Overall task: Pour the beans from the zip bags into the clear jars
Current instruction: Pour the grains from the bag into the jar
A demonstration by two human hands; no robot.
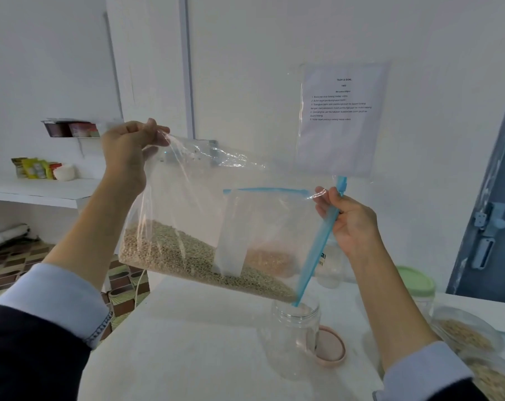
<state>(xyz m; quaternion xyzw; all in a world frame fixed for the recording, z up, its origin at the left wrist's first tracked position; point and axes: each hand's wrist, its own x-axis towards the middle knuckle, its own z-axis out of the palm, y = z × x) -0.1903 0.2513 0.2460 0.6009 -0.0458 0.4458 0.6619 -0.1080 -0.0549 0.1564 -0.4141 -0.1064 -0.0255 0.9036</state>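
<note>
- I count one zip bag [216, 227] held up in the air, and two more bags of beans [465, 334] lying at the right edge of the counter [187, 357].
- I count three jars: an open clear jar [294, 337] right under the held bag, one with a green lid [416, 282] further right, and a third [329, 267] behind, blurred through the plastic.
- One pink lid [331, 348] lies flat on the counter, touching the open jar's right side.
- The held bag hangs tilted between both hands, its beans [187, 253] heaped along the low edge; the lower end of its blue zip strip [318, 244] dips into the mouth of the open jar.
- My left hand [129, 151] is above and left of the jar, fingers and thumb pinched on the bag's upper back corner.
- My right hand [349, 221] is higher than the jar, to its right, fingers curled round the blue zip strip near its upper end.
</note>
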